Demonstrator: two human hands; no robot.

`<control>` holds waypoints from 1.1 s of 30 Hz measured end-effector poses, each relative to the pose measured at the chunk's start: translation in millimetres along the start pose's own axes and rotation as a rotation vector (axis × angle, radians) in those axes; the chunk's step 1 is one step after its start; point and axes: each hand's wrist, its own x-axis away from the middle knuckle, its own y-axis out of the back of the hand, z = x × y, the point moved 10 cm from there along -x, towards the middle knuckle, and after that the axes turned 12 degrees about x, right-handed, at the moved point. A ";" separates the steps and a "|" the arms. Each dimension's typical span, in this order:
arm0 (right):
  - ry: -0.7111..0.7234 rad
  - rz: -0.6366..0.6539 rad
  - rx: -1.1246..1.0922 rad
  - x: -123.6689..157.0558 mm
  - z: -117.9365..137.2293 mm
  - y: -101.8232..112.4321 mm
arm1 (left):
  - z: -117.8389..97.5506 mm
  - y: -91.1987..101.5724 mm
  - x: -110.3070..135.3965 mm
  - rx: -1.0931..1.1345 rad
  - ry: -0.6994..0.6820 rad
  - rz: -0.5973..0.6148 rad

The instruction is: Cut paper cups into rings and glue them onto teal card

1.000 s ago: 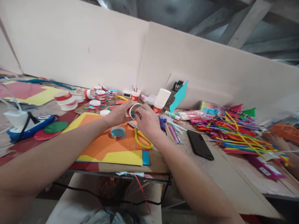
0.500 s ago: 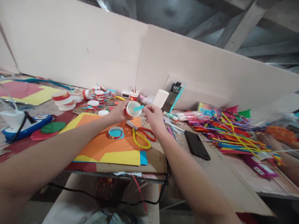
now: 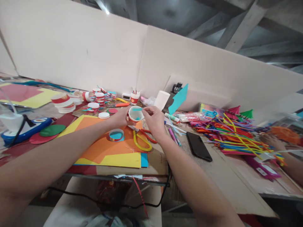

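Note:
My left hand (image 3: pixel 121 117) is closed around a red and white paper cup (image 3: pixel 134 117), its mouth tilted toward me. My right hand (image 3: pixel 153 118) pinches a teal paper strip (image 3: pixel 137 109) at the cup's rim. A bit of teal shows deeper inside the cup. Beyond the right hand stands a teal paper sheet (image 3: pixel 179 99); whether that hand also holds it, I cannot tell. Below the cup, yellow-handled scissors (image 3: pixel 142 141) and a cut cup ring (image 3: pixel 116 135) lie on orange paper (image 3: pixel 99 148).
Several cut cups (image 3: pixel 62 102) stand at the left, near a blue power strip (image 3: pixel 30 129). A phone (image 3: pixel 199 146) and a pile of pipe cleaners (image 3: pixel 227 135) lie to the right. Another person's hand (image 3: pixel 272 142) is at the far right. A dark bottle (image 3: pixel 176 88) stands behind.
The teal strip has moved back and left across the cup's mouth, with my right hand following slightly left. The teal sheet has turned from nearly edge-on to showing its face.

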 end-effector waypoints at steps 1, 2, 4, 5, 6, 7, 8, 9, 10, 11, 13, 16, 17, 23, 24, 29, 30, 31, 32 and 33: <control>0.009 -0.017 -0.004 -0.8 -0.2 1.8 | -0.6 -1.0 -0.8 -0.004 -0.003 0.005; 0.015 -0.032 -0.005 -1.5 -0.6 3.3 | -0.7 -2.2 -2.0 -0.008 -0.004 0.008; 0.013 -0.058 0.003 -2.7 -2.1 6.5 | 2.4 -4.9 -5.7 -0.021 0.013 0.014; 0.004 -0.076 0.012 -3.2 -3.4 8.6 | 5.7 -6.3 -8.2 -0.024 0.031 0.015; -0.008 -0.095 0.022 -3.5 -5.1 10.8 | 9.6 -7.7 -11.1 -0.024 0.049 0.014; -0.022 -0.110 0.032 -3.6 -7.0 12.6 | 13.8 -8.9 -14.3 -0.015 0.065 0.009; -0.035 -0.119 0.041 -3.7 -9.1 13.7 | 17.0 -10.4 -17.7 -0.001 0.067 0.008; -0.044 -0.119 0.049 -3.8 -11.1 13.8 | 20.0 -11.1 -21.3 0.010 0.068 -0.001; -0.051 -0.111 0.053 -3.8 -13.4 12.9 | 23.1 -12.3 -24.7 0.017 0.071 -0.005; -0.059 -0.097 0.055 -3.7 -15.9 11.3 | 25.7 -13.9 -28.0 0.020 0.071 -0.004; -0.070 -0.066 0.050 -3.2 -20.9 7.2 | 28.9 -18.3 -33.4 0.023 0.064 0.006; -0.094 -0.018 0.039 -1.6 -28.2 -0.4 | 29.8 -28.4 -37.2 0.056 0.041 0.055; -0.100 0.002 0.045 -1.0 -30.2 -3.4 | 30.5 -32.8 -37.0 0.075 0.044 0.087; -0.115 0.092 0.169 1.6 -37.5 -14.8 | 36.7 -26.6 -28.8 0.044 0.148 0.178; -0.117 0.097 0.177 1.7 -37.9 -15.1 | 35.9 -18.9 -27.1 0.027 0.158 0.175; -0.123 0.093 0.127 0.9 -35.0 -13.8 | 46.4 42.7 -12.1 -0.116 0.364 0.017; -0.124 0.091 0.119 0.8 -34.1 -13.3 | 49.6 54.2 -7.7 -0.213 0.419 -0.006; -0.124 0.090 0.116 0.7 -33.3 -13.1 | 52.5 62.8 -3.3 -0.298 0.472 -0.018; -0.124 0.091 0.115 0.7 -32.9 -13.0 | 55.7 66.8 0.8 -0.360 0.526 -0.004; -0.124 0.092 0.116 0.7 -32.9 -13.1 | 59.6 66.2 5.1 -0.391 0.583 0.031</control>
